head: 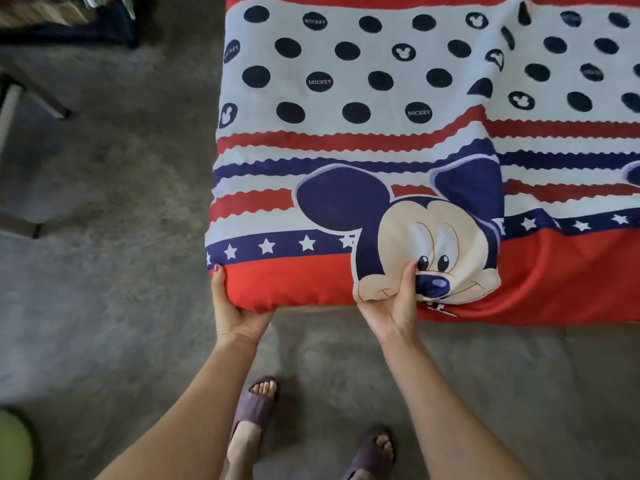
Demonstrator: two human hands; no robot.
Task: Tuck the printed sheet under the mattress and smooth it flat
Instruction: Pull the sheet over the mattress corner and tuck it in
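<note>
The printed sheet [346,140], red, white and navy with dots, stars and a cartoon mouse face, covers the mattress, which is hidden beneath it. My left hand [232,306] grips the near left corner, thumb up on the red side and fingers hidden underneath. My right hand [394,306] grips the near edge at the mouse face, thumb on top of the fabric and fingers out of sight below. The sheet lies fairly flat on the left; a raised fold runs down it to the right of the mouse face.
Grey concrete floor [104,202] surrounds the bed. My feet in purple slippers [256,407] stand just short of the near edge. Dark furniture legs [34,98] stand at the far left, and a green object [14,445] sits at the bottom left corner.
</note>
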